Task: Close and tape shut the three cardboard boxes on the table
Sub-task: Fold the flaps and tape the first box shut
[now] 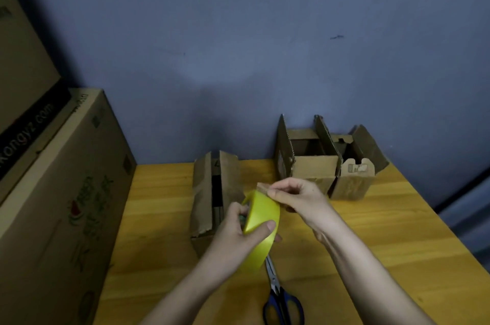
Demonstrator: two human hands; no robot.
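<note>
Gripping the yellow tape roll (pixel 261 221) in left hand (pixel 238 232), right hand (pixel 294 196) pinched its loose end; light, stiff roll, sticky tape, near table's middle.

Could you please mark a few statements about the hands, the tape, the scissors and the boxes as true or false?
1. The left hand holds the yellow tape roll. True.
2. The right hand holds the scissors. False: the scissors lie on the table, and the right hand pinches at the top of the roll.
3. The two far boxes have their flaps standing up. True.
4. The near box is already taped shut. False: a dark gap shows between its flaps and no tape is visible on it.
5. The scissors have blue handles. True.
</note>
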